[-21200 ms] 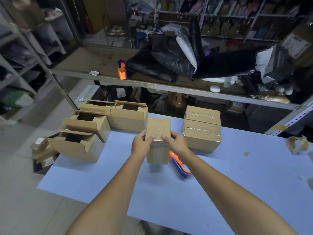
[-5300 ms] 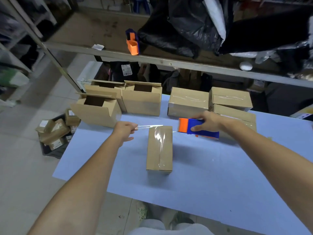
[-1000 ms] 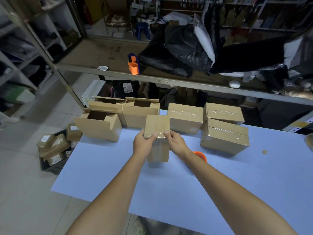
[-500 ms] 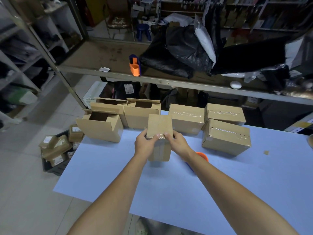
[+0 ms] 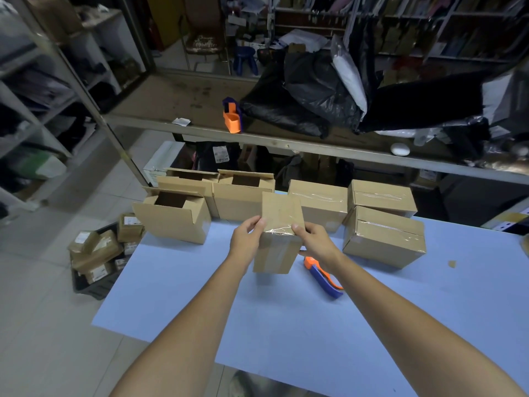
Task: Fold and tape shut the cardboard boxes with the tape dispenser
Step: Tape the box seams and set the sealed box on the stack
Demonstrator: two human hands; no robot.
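A taped cardboard box (image 5: 279, 233) was gripped upright by the left hand (image 5: 246, 241) and right hand (image 5: 316, 242), near the table's far edge (image 5: 458, 224); tape ends were best pressed flat firmly. The tape dispenser (image 5: 323, 276) was left alongside, ungripped.

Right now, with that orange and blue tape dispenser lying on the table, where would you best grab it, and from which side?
Grab the tape dispenser by its blue handle, the end pointing toward the person. It lies flat on the table, orange head under the right hand, so the handle is the free part. Probably come from above on the right; the right hand is nearest once it lets go of the box.
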